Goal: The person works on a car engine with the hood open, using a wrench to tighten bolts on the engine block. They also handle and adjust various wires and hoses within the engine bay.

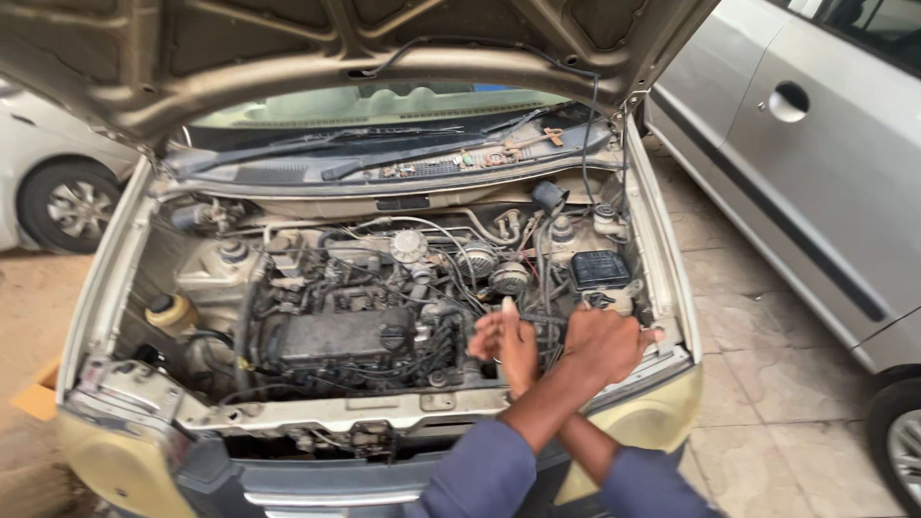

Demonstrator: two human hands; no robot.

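My arms are crossed over the right part of an open engine bay. My left hand (602,342) reaches across to the right, under the black fuse box (601,270), and is curled into a fist on a black cable (549,317). That cable runs toward my right hand (503,338). My right hand sits to the left of my left hand, palm showing and fingers spread, touching wires beside the engine block (338,338). What lies under either hand is hidden. Both sleeves are blue.
The raised beige hood (317,48) hangs overhead. A yellowish fluid reservoir (173,314) sits at the left of the bay and the front crossmember (317,414) runs along its near edge. A silver car (815,163) stands close on the right and a white car (48,182) at the left.
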